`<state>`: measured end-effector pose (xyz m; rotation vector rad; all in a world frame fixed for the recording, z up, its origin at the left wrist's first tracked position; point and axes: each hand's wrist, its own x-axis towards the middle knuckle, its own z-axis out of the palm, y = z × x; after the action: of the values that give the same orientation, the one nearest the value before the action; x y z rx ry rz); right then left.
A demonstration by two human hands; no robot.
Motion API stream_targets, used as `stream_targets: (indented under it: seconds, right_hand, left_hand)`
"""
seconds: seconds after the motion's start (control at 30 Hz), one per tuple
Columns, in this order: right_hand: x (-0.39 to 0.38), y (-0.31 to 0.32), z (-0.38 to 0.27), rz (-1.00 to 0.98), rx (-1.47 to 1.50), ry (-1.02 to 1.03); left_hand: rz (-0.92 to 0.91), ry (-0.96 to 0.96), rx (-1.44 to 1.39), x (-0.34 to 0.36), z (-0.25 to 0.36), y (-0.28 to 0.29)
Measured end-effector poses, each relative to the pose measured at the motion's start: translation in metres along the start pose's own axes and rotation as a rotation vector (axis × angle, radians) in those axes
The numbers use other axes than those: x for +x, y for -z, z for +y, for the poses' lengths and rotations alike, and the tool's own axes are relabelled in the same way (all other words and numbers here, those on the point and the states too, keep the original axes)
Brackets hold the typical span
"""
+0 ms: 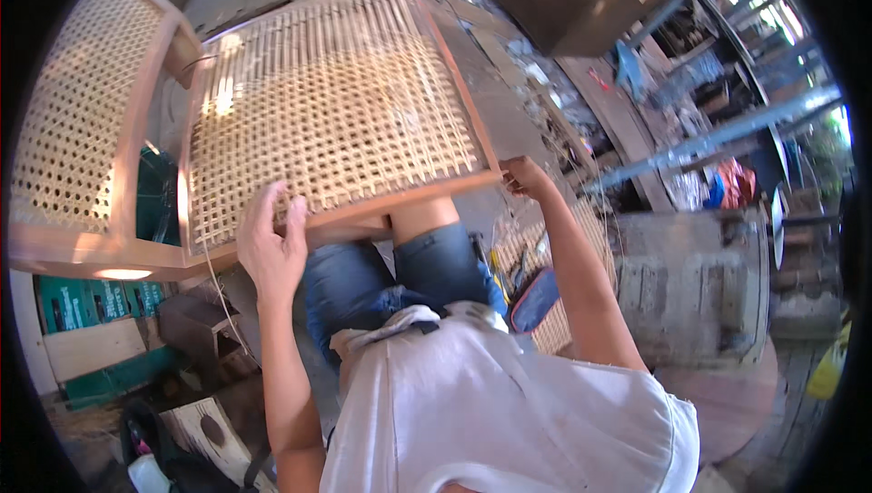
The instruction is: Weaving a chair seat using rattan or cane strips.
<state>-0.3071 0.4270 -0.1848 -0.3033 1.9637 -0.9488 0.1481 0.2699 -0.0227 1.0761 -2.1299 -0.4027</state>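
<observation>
Woven cane seat [331, 102] in wooden frame [404, 199], left hand [274, 243] spread at front edge, right hand [527, 177] curled at right corner, whether it pinches I cannot tell

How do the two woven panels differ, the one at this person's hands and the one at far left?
The handled panel has mostly parallel strands along its far part, while the far-left panel shows open mesh from top to bottom. The handled panel has the left hand at its near edge; no hand touches the far-left panel. Both are straw-coloured weaving in reddish-brown frames.
</observation>
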Motion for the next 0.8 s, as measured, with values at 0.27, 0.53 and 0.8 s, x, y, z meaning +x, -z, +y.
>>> stream_targets:
  seconds: [0.27, 0.53, 0.8]
  right_hand:
    - [-0.106, 0.028, 0.151, 0.114, 0.505, -0.146]
    - [-0.184, -0.034, 0.305, 0.289, 0.791, -0.3]
    - [-0.184, -0.048, 0.145, 0.378, 0.58, 0.423]
  left_hand:
    - [0.093, -0.083, -0.006, -0.01, -0.017, -0.013]
    - [0.208, -0.195, 0.08, 0.002, -0.025, -0.008]
    - [0.239, -0.326, 0.401, 0.007, -0.053, -0.019]
